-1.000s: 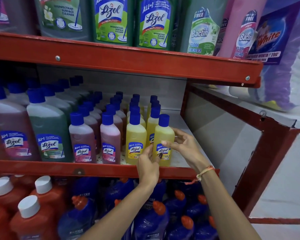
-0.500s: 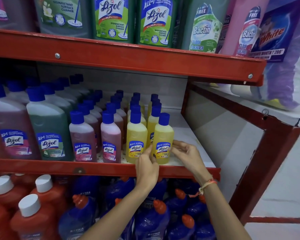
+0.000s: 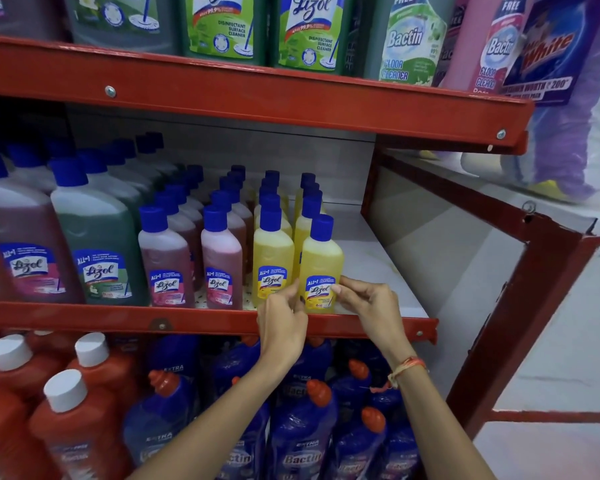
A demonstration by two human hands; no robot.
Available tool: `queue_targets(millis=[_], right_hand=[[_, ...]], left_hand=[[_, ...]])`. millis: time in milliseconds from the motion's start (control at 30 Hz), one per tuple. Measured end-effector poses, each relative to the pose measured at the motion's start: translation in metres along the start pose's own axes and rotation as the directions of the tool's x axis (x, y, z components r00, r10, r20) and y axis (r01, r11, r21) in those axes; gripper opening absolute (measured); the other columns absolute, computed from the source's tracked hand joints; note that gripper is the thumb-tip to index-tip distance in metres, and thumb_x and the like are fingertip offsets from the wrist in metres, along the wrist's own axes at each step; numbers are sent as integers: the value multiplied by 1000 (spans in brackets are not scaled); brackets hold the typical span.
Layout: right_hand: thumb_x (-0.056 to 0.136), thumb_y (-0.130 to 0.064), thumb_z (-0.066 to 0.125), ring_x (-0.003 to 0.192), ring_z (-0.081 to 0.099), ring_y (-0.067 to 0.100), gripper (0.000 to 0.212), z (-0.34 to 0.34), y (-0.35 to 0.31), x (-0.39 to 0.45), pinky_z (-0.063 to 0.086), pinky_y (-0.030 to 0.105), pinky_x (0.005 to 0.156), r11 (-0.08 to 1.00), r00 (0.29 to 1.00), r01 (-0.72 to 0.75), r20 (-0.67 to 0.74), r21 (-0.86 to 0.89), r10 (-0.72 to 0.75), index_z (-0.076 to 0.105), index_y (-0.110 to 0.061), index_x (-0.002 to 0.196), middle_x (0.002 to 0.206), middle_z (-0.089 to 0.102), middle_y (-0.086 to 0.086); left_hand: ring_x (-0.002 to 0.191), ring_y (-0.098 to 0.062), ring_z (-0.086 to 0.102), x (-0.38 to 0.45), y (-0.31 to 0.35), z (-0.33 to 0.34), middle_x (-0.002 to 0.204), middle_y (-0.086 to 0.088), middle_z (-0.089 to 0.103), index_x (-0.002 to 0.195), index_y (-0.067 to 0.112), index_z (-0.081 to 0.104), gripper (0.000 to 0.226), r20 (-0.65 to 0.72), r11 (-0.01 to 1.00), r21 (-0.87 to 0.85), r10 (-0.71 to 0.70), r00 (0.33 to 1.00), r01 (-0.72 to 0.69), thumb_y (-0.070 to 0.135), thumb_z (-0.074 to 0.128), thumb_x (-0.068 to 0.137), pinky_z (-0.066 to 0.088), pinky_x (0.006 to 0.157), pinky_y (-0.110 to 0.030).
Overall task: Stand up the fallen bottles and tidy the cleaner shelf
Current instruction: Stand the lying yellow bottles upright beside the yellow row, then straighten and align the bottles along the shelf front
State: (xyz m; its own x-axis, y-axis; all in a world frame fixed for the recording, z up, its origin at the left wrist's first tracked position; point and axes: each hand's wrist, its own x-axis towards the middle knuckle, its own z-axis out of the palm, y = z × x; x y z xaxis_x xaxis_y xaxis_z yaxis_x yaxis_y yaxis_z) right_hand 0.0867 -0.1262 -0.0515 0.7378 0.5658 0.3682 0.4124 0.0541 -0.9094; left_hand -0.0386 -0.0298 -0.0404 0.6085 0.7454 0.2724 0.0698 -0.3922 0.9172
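Observation:
A small yellow cleaner bottle with a blue cap stands upright at the front right of the middle red shelf. My left hand pinches its lower left side and my right hand pinches its lower right side at the label. Another yellow bottle stands just to its left, heading a row of yellow ones. Two rows of small pink bottles stand further left, all upright.
Large pink and green bottles fill the shelf's left. White shelf floor lies bare right of the yellow rows, bounded by the red frame post. Big jugs stand on the shelf above, orange and blue bottles below.
The front yellow bottle has come forward to the shelf's front edge. Both hands have dropped from its middle to its label and base.

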Motion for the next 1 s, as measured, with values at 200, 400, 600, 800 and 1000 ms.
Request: queue_targets(millis=[200,400,600,800,1000], right_hand=[[84,-22,72,91,74,4,21,3,-4,-3,58,14,76,1000,1000,-6,-2,24,6,73,-33,101,86,78,-19],[82,-26,73,92,74,4,19,4,-11,-7,57,13,76,999,999,-31,-13,26,31,73,-39,96,91,78,-14],[79,-38,75,97,70,-1,43,12,-41,-7,53,6,80,987,956,52,-278,-152,-93,70,-19,118,104,74,-10],[90,-20,65,90,68,-2,22,58,-109,-6,56,15,83,830,752,429,-368,-355,-546,72,-13,111,99,71,-7],[89,-30,66,110,64,27,47,96,-129,11,53,37,90,763,949,120,-152,-635,-276,57,-7,130,119,68,13]], left_hand=[[118,-20,59,-1,-1,-2,127,-9,64,131,11,51,45,28,1000,-24,-10,1000,10,-2,49,88,48,103,-39],[119,-18,58,0,-2,-9,128,-9,62,132,11,50,44,34,1000,7,2,999,-3,2,51,89,48,102,-33],[114,-10,61,-5,2,-30,124,-4,66,124,13,59,41,-35,996,-26,90,995,-91,-1,52,87,47,101,-28],[127,-12,50,-13,-5,-44,137,1,54,134,16,47,49,-166,978,3,207,964,-210,4,54,87,42,108,-38],[142,-14,29,-15,-6,-43,155,-3,28,147,12,21,65,-62,982,48,183,981,-180,4,50,89,24,116,-26]])
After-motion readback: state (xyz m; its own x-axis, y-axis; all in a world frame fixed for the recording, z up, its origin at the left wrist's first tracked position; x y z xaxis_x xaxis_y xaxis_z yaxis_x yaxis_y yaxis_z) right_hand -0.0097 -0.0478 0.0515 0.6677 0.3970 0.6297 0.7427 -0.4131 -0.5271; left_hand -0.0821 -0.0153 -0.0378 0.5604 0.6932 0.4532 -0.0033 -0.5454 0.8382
